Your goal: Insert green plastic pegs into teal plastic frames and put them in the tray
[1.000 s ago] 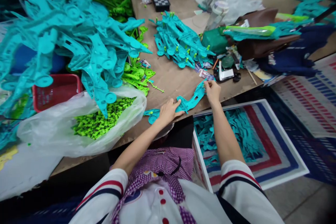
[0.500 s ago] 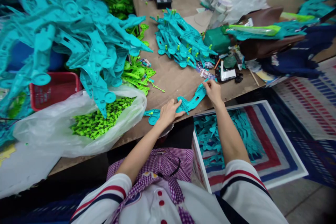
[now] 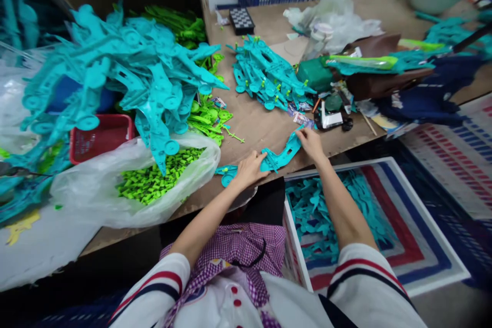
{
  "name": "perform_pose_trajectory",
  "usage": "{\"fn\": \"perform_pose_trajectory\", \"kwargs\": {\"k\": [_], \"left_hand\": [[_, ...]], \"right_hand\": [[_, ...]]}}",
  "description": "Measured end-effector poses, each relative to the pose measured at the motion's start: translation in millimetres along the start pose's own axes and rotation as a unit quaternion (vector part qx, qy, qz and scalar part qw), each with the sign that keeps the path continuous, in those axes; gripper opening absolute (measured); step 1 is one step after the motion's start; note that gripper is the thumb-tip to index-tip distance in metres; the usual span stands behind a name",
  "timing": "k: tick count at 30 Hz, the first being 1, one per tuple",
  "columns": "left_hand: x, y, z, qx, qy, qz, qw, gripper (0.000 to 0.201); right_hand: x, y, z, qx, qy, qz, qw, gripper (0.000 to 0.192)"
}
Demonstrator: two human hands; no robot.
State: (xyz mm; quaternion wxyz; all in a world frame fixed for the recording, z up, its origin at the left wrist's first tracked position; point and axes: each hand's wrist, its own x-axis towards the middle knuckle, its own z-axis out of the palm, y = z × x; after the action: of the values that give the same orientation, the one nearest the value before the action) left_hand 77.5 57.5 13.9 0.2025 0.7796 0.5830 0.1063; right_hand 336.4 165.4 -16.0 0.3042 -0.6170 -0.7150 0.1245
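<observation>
A long, curved turquoise plastic part (image 3: 284, 158) lies along the front edge of the table, with round discs at its left end. My left hand (image 3: 250, 169) lies across its middle and holds it down, covering a stretch of it. At the far right tip, my right hand (image 3: 309, 143) pinches the part between thumb and fingers; whether a small piece is also in that pinch, I cannot tell. Beside my left hand, small lime-green pieces (image 3: 154, 179) fill an open clear plastic bag (image 3: 84, 200). Farther back are similar turquoise parts with green pegs (image 3: 265, 74).
A tall heap of turquoise parts (image 3: 149, 56) rises at left, overhanging a red basket (image 3: 102, 138). Lime-green frames (image 3: 205, 118) lie beside it. Clutter with a green box (image 3: 315, 74) covers the back right. Below right, a white-rimmed crate (image 3: 430, 233) holds more turquoise parts.
The camera view has tilted up a little, so the scene sits lower and more of the back shows. Both hands stay on the turquoise part in nearly the same pose.
</observation>
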Motion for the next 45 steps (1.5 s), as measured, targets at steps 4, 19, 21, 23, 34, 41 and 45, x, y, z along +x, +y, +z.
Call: {"fn": "perform_pose_trajectory", "kwargs": {"k": [4, 19, 21, 23, 34, 41, 45], "left_hand": [[-3, -7, -4.0, -0.039, -0.002, 0.006, 0.999, 0.07], [-103, 19, -106.0, -0.232, 0.13, 0.08, 0.961, 0.05], [-126, 16, -105.7, -0.265, 0.119, 0.065, 0.955, 0.045], [-140, 7, -87.8, -0.303, 0.085, 0.022, 0.949, 0.041], [-206, -55, 3.3, -0.456, 0.04, -0.2, 0.866, 0.043], [-222, -78, -9.6, -0.444, 0.085, -0.21, 0.867, 0.048], [-251, -87, -8.4, -0.467, 0.098, -0.214, 0.852, 0.048]], "right_hand": [[-47, -9, -21, -0.073, -0.064, -0.157, 0.983, 0.072], [-99, 39, -56, -0.17, 0.183, -0.148, 0.957, 0.035], [-84, 36, -66, -0.192, 0.234, -0.066, 0.951, 0.036], [-48, 15, -65, -0.204, 0.248, -0.025, 0.947, 0.039], [174, -167, 14, -0.092, 0.176, -0.031, 0.98, 0.045], [105, -323, 74, 0.17, -0.021, -0.29, 0.942, 0.041], [115, -391, 78, 0.149, 0.048, -0.326, 0.932, 0.041]]}}
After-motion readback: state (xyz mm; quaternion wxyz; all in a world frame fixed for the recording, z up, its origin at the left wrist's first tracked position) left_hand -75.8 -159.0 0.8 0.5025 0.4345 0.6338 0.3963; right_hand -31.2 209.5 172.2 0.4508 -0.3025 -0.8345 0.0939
